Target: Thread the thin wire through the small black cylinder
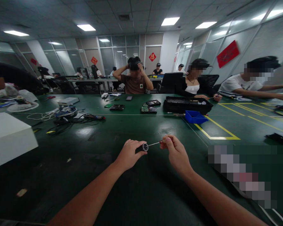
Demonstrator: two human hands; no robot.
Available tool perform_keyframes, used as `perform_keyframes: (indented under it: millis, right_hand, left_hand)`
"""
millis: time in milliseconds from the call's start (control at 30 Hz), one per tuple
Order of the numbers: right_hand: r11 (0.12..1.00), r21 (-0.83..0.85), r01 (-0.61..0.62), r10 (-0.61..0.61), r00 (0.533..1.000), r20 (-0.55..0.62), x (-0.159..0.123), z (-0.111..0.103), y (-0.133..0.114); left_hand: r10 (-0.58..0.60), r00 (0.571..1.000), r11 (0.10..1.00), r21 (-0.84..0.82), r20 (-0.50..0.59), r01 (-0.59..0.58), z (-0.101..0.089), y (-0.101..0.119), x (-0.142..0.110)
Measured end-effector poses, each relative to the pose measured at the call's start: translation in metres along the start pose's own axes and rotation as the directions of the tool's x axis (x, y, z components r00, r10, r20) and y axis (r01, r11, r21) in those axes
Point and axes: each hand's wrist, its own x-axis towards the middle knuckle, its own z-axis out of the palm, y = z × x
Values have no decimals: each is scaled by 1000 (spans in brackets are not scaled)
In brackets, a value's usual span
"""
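My left hand [128, 154] is wrapped round a short black cylinder [139, 149], whose open, pale-rimmed end faces right. Its kind does not show clearly. In my right hand [176, 151] is a thin screwdriver [153, 144], pinched by a reddish handle that the fingers mostly cover. The metal shaft points left and its tip meets the cylinder's rimmed end; whether it reaches inside I cannot tell. Both hands are just above the dark green table [141, 194].
A blue bin [195, 117] and a long black case [188, 105] stand ahead to the right. Hard drives [149, 110] lie further back. Cables [68, 119] and a white box [10, 138] are at left. Across the table sits a person [134, 78]; others sit at right.
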Motion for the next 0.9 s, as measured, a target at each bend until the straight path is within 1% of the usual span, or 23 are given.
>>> perform_keyframes:
  millis: [133,233,300,467,567,733,833,900]
  right_hand:
    - [998,-48,47,-46,999,22,-1,-1,-10]
    - [986,-160,43,-38,999,33,-1,-3,-16]
    - [979,-199,37,-31,999,36,-1,-5,-17]
    - [982,-172,77,-63,995,82,-3,-5,-13]
    - [981,-174,81,-63,992,107,-4,-5,-10]
    - [957,-282,67,-47,996,78,-3,-4,-8]
    - [971,-226,82,-66,995,80,-4,-4,-6]
    - [981,-182,72,-55,994,95,-4,-4,-5]
  left_hand:
    - [12,1000,1000,9,-4,-12,1,-2,0]
    - [-1,1000,1000,18,0,1,1,-2,0]
    - [-13,1000,1000,18,-1,13,1,-2,0]
    - [-12,1000,1000,18,7,12,1,-3,0]
    - [-12,1000,1000,18,8,12,1,-4,0]
    - [-6,1000,1000,14,20,5,3,-5,0]
    - [-3,1000,1000,15,10,3,4,-4,0]
    - [1,1000,1000,22,0,-1,4,-4,0]
